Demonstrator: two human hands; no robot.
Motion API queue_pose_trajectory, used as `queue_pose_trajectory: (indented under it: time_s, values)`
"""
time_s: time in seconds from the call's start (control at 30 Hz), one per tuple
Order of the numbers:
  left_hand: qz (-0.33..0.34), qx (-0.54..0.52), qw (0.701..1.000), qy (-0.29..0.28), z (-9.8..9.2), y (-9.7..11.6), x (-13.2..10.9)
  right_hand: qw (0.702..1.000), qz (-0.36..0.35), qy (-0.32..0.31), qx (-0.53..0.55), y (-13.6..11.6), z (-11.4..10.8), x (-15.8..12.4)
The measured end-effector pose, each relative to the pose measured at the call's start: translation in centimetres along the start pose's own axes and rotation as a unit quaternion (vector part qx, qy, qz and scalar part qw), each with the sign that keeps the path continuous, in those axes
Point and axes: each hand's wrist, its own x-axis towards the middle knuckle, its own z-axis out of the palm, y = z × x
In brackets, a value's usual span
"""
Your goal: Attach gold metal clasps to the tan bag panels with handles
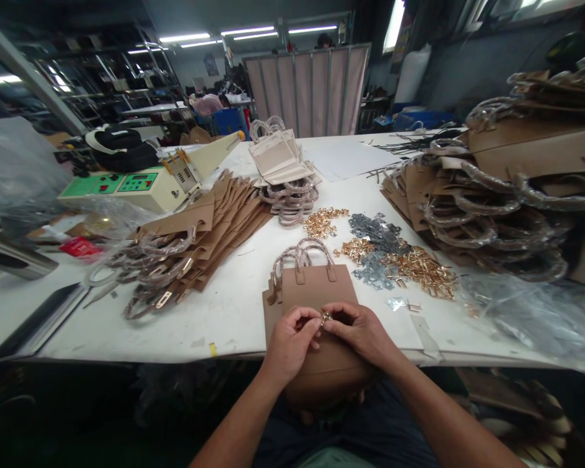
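The brown handbag point(316, 286) lies at the front edge of the white worktable point(236, 279), with its lower part projecting over the edge toward the person's lap. Its film-wrapped handles point(305, 250) point away from the person. A small shiny metal fitting point(325, 318) is located above the front panel of the bag, between the two hands. The left hand point(292, 341) pinches the fitting between thumb and index finger; the right hand point(363, 325) meets it from the opposite side, thumb and index finger likewise closed on it. Whether the fitting touches the leather cannot be determined, because the fingers cover the contact area. The step in hand appears to be two-handed manipulation of the fitting over the panel. The next move would call for a steady fingertip grip, close control of the fitting's orientation and a flat panel beneath it. Loose gold-coloured prongs point(424, 272) and grey metal plates point(377, 234) lie in heaps beyond the right hand; a single plate point(396, 303) and a single prong piece point(414, 307) lie nearer. Stacked brown bag pieces lie at left point(224, 218) and right point(517, 146).
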Motion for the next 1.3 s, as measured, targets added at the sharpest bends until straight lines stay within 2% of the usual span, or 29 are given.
queue_pose_trajectory:
  time_s: [0.17, 0.37, 0.5, 0.6, 0.73, 0.77, 0.83, 0.9, 0.93, 0.97, 1.03, 1.13, 1.23, 1.3]
  values:
    - [0.032, 0.016, 0.999, 0.016, 0.5, 0.1, -0.2, 0.999, -0.032, -0.024, -0.029, -0.3, -0.2, 0.2]
    - [0.052, 0.092, 0.993, 0.042, 1.0, 0.1, -0.5, 0.996, -0.07, -0.028, -0.053, 0.1, -0.4, 0.0]
    - [0.038, 0.099, 0.993, 0.044, 1.1, -0.4, -0.3, 0.994, -0.083, -0.029, -0.058, 0.1, -0.4, 0.0]
    - [0.011, 0.086, 0.996, 0.034, 1.1, -0.5, -0.2, 0.995, -0.077, -0.025, -0.054, -0.2, -0.3, -0.1]
    - [0.001, 0.048, 0.999, 0.016, 0.5, -0.3, -0.1, 0.999, -0.034, -0.003, -0.02, -0.3, -0.1, -0.2]
    - [0.016, 0.048, 0.998, 0.034, 0.1, -0.3, 0.0, 1.0, -0.021, 0.009, -0.011, -0.2, 0.0, -0.2]
    - [0.057, 0.088, 0.987, 0.117, -1.1, -0.2, 0.5, 1.0, -0.004, 0.03, 0.002, 0.0, 0.0, -0.2]
    - [0.083, 0.155, 0.962, 0.211, -2.3, 0.0, 1.5, 0.999, 0.0, 0.037, 0.007, 0.1, 0.1, -0.2]
    - [0.082, 0.171, 0.954, 0.234, -2.9, 0.2, 2.0, 0.999, -0.002, 0.035, 0.008, 0.1, 0.1, -0.1]
    - [0.072, 0.166, 0.955, 0.236, -3.3, 0.3, 2.6, 0.999, -0.004, 0.033, 0.009, 0.1, 0.1, -0.1]
    - [0.046, 0.11, 0.974, 0.193, -3.8, 0.8, 3.6, 0.999, -0.008, 0.035, 0.009, 0.0, 0.2, -0.1]
    - [0.02, 0.001, 0.989, 0.147, -3.5, 1.7, 4.6, 0.999, -0.008, 0.044, 0.014, -0.2, 0.2, -0.1]
    - [0.011, -0.103, 0.986, 0.133, -2.7, 2.5, 3.9, 0.997, -0.008, 0.07, 0.037, -0.1, 0.1, -0.3]
    - [0.003, -0.146, 0.985, 0.086, -2.3, 2.7, 2.4, 0.994, -0.006, 0.097, 0.054, 0.2, 0.0, -0.4]
